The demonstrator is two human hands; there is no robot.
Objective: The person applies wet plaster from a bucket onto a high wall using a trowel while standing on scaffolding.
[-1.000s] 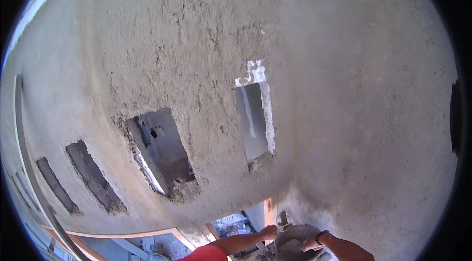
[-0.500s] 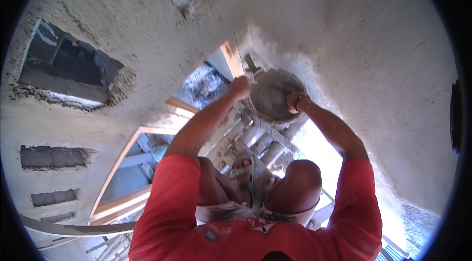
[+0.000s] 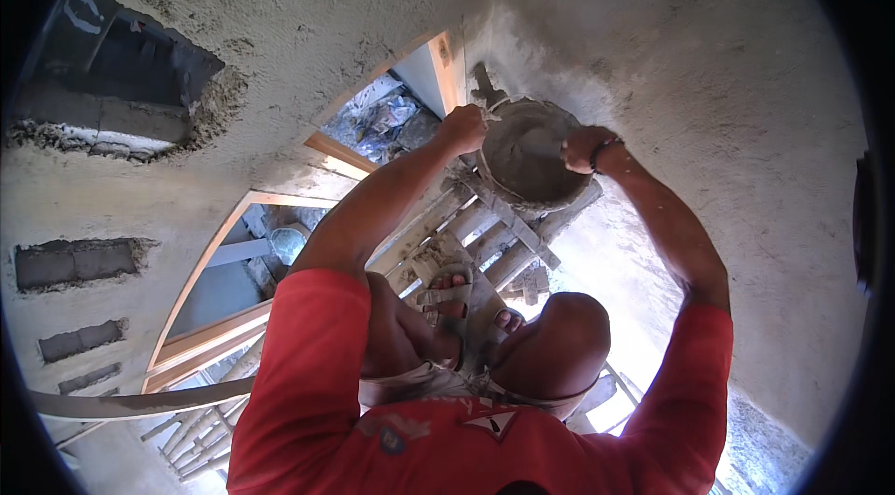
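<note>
A round bucket (image 3: 515, 194) of wet grey mortar (image 3: 527, 164) stands in the wall corner, its rim coated with mortar. My left hand (image 3: 463, 129) is closed at the bucket's left edge, gripping it by the rim or handle; which one I cannot tell. My right hand (image 3: 583, 148) is closed over the right side of the bucket, knuckles up. A pale, blurred flat shape (image 3: 543, 144) lies against the mortar beside its fingers; what this hand holds is mostly hidden. Just behind the left hand, a dark mortar-covered piece (image 3: 484, 85) leans near the wall.
My sandalled feet (image 3: 450, 295) rest on a plank scaffold (image 3: 485, 239) with gaps between its boards. Wood-framed openings (image 3: 210, 309) are at the left. Rough-edged holes (image 3: 79, 262) pierce the left wall (image 3: 280, 48); a plastered wall (image 3: 718, 94) rises on the right.
My right hand has moved slightly right and up across the bucket. My left hand stays at its edge. The whole view has shifted, showing more scaffold and both feet.
</note>
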